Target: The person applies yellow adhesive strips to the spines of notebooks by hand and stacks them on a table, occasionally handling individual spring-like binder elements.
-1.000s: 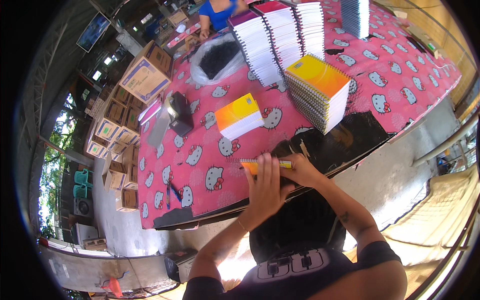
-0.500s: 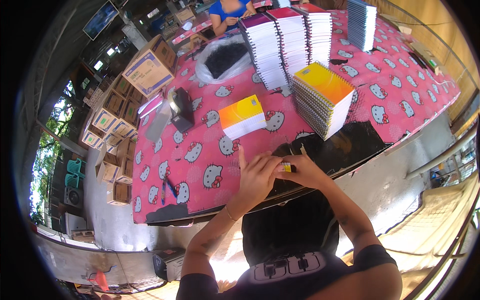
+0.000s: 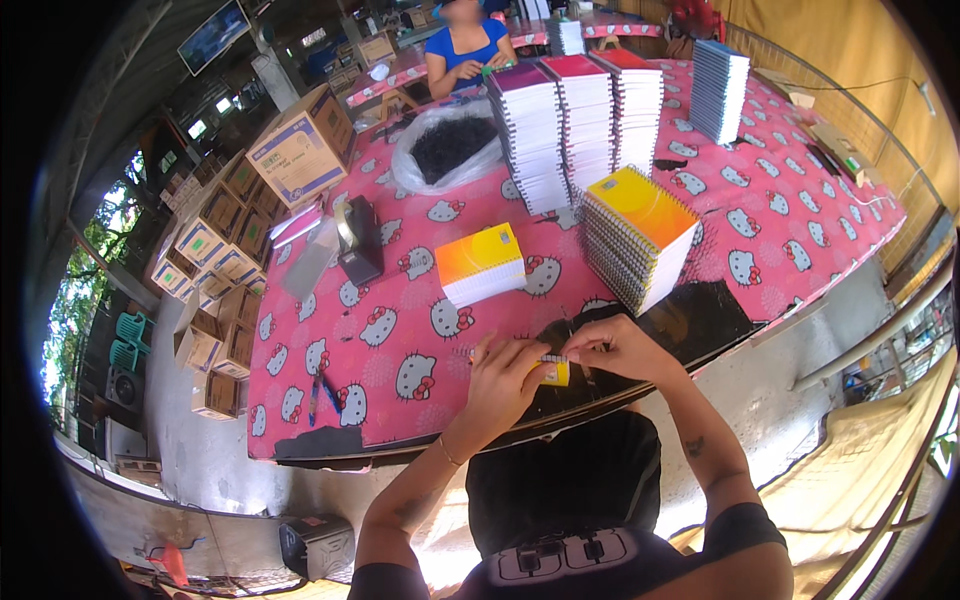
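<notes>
A small yellow notebook (image 3: 559, 374) with a dark binding along its far edge lies at the table's near edge. My left hand (image 3: 508, 378) is closed over its left part, fingers across the cover, and hides much of it. At the right end of the binding, my right hand (image 3: 622, 348) has thumb and fingers pinched together; whatever is between them is too small to make out. Beyond my hands is a stack of small yellow-orange notebooks (image 3: 482, 262). A taller stack of yellow-orange spiral notebooks (image 3: 638, 240) stands to the right.
Tall spiral notebook stacks (image 3: 580, 130) and a dark-covered stack (image 3: 718, 92) stand farther back. A clear bag of black coils (image 3: 452, 147) sits left of them. A tape dispenser (image 3: 358, 240), pens (image 3: 325, 393) and a carton (image 3: 302, 148) are on the left. A person (image 3: 468, 50) sits across the table.
My right hand has lifted slightly and shifted right, its fingers now pinched at the binding's end. More of the yellow cover shows beside my left hand. The view has tilted up a little.
</notes>
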{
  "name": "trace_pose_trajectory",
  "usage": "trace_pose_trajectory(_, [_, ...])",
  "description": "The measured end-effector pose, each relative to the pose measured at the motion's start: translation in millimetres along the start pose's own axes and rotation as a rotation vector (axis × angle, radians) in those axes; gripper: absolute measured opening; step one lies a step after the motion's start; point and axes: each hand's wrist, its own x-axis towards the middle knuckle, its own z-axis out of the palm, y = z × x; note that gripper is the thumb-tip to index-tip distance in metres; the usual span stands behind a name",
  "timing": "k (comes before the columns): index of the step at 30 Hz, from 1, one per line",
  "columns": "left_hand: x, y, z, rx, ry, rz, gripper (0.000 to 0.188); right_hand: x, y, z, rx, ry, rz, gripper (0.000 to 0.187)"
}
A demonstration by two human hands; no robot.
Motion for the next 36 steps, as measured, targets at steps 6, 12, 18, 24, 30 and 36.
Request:
trace_pose_trajectory(6, [2.1, 0.6, -3.5, -0.015, -0.004, 0.037, 0.022, 2.5, 2.9, 21.5, -0.099, 0.111, -0.161, 0.014])
trace_pose_trajectory(12, [10.0, 18.5, -10.8, 0.040, -0.014, 0.097, 0.020, -2.5, 0.4, 46.2, -0.252, 0.442, -0.071, 0.016])
trace_pose_trajectory(18, [110.2, 41.2, -54.4, 0.092, 0.443, 0.324, 0.024, -15.9, -69.7, -29.3, -0.723, 0.992, -0.296, 0.049])
trace_pose_trajectory(24, [193.1, 21.5, 27.6, -0.307, 0.270, 0.452, 0.023, -13.8, -8.4, -122.5, -0.102, 0.776, -0.056, 0.069])
trace_pose_trajectory(30, [185.6, 14.8, 37.3, -0.364, 0.188, 0.423, 0.022, -11.8, -4.3, -123.8, 0.031, 0.691, -0.069, 0.065])
trace_pose_trajectory(36, [183.5, 24.6, 38.4, -0.398, 0.194, 0.406, 0.022, -12.1, -2.6, -124.1, 0.048, 0.696, -0.037, 0.065])
